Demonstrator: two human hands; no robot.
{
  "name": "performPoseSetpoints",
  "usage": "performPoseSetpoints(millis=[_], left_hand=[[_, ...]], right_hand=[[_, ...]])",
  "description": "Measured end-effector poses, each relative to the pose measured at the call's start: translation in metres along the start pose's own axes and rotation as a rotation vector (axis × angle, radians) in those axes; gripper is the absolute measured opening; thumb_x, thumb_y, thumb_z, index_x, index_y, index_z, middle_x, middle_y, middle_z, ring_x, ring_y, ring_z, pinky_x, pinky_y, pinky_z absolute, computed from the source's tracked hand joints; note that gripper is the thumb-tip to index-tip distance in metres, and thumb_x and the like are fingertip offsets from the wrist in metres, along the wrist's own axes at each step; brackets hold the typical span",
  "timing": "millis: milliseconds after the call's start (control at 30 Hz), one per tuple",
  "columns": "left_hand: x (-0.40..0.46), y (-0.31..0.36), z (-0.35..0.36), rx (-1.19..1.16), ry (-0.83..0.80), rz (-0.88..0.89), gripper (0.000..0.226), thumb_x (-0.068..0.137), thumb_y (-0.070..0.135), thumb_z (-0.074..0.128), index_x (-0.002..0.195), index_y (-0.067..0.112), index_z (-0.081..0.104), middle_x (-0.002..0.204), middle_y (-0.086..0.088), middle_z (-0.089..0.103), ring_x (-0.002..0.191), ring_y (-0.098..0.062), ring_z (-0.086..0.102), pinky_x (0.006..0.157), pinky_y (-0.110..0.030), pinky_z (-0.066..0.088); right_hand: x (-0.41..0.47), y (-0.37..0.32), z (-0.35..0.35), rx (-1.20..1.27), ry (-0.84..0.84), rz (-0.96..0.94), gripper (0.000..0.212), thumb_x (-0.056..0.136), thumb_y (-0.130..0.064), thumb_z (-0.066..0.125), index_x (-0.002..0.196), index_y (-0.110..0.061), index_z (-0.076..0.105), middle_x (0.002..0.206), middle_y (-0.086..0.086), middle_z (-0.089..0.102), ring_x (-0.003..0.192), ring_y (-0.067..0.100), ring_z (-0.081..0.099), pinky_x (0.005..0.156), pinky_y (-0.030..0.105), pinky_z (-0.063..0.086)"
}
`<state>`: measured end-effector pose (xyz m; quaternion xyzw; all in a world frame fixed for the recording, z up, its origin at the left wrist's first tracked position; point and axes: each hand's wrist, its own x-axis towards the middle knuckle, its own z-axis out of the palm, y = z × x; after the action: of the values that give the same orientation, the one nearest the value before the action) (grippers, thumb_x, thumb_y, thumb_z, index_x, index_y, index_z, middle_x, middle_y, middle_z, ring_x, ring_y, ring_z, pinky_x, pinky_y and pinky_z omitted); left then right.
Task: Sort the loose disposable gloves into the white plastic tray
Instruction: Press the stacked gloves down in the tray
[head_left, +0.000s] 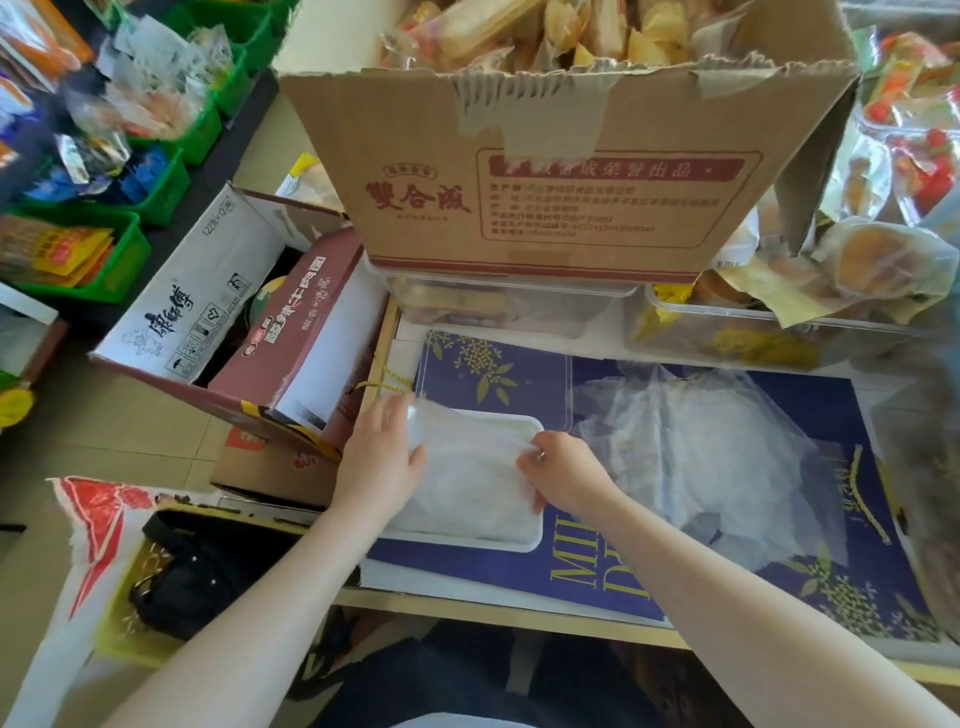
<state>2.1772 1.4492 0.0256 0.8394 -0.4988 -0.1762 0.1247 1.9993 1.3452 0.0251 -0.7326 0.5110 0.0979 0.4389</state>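
**Clear gloves going into one white tray**

Thin clear plastic fills the one white tray (524, 543), which sits on a blue printed sheet (597, 577) near the table's front left corner. The gloves in the tray (467, 488) lie in a flat stack; their number cannot be told. The left hand (382, 457) rests on the tray's left edge, fingers nearly straight, touching the stack. The right hand (563, 470) pinches a glove edge between thumb and curled fingers at the tray's right side. One loose heap of gloves (691, 457) lies to the right on the sheet. One big cardboard box (545, 171) stands at the table's back edge on two clear tubs (509, 306).
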Motion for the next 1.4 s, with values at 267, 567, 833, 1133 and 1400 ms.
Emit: performPoseSetpoints(millis=[267, 567, 833, 1133, 1400], left_hand=[[-0.011, -0.012, 0.008, 0.28, -0.195, 0.1, 0.057, 0.098, 0.036, 0.039, 0.147, 0.018, 0.017, 0.131, -0.006, 0.046, 0.102, -0.024, 0.057, 0.07, -0.03, 0.043], [-0.007, -0.012, 0.02, 0.507, -0.135, 0.335, 0.066, 0.032, 0.048, 0.089, 0.079, 0.004, 0.073, 0.095, -0.008, 0.069, 0.091, -0.023, 0.062, 0.083, -0.032, 0.044], [-0.009, -0.009, 0.018, 0.589, -0.441, 0.243, 0.095, 0.087, 0.06, 0.044, 0.148, 0.013, -0.012, 0.156, -0.018, 0.001, 0.145, -0.03, 0.007, 0.116, -0.035, 0.008], [0.001, -0.011, 0.017, 0.69, -0.547, 0.25, 0.094, 0.088, 0.042, 0.055, 0.148, 0.013, -0.012, 0.155, -0.015, -0.007, 0.145, -0.03, -0.002, 0.116, -0.036, 0.01], [0.01, 0.023, 0.004, 0.732, -0.511, 0.238, 0.067, 0.087, 0.004, 0.048, 0.146, 0.007, 0.016, 0.15, -0.01, 0.024, 0.138, -0.027, 0.024, 0.109, -0.035, 0.025]], right_hand=[[0.015, -0.008, 0.002, -0.134, -0.053, 0.067, 0.02, 0.087, -0.007, 0.034, 0.076, -0.01, 0.051, 0.067, 0.007, 0.069, 0.048, 0.016, 0.063, 0.058, 0.027, 0.054], [-0.003, -0.016, 0.027, -0.79, 0.549, -0.426, 0.056, 0.053, -0.035, 0.086, 0.099, -0.013, 0.064, 0.097, 0.006, 0.064, 0.082, 0.026, 0.063, 0.068, 0.033, 0.051], [0.003, -0.01, 0.058, -0.732, -0.007, -0.444, 0.069, 0.093, -0.023, 0.052, 0.149, -0.012, 0.013, 0.159, 0.005, 0.002, 0.145, 0.02, 0.005, 0.114, 0.035, 0.017], [0.005, 0.022, 0.019, -1.024, -0.005, -0.597, 0.062, 0.095, -0.055, 0.033, 0.144, -0.017, 0.035, 0.158, 0.004, 0.014, 0.146, 0.02, -0.001, 0.11, 0.045, -0.021], [-0.012, 0.082, -0.017, -0.388, 0.135, -0.526, 0.053, 0.092, -0.043, 0.031, 0.136, -0.017, 0.046, 0.149, 0.007, 0.035, 0.138, 0.029, 0.031, 0.11, 0.044, 0.031]])
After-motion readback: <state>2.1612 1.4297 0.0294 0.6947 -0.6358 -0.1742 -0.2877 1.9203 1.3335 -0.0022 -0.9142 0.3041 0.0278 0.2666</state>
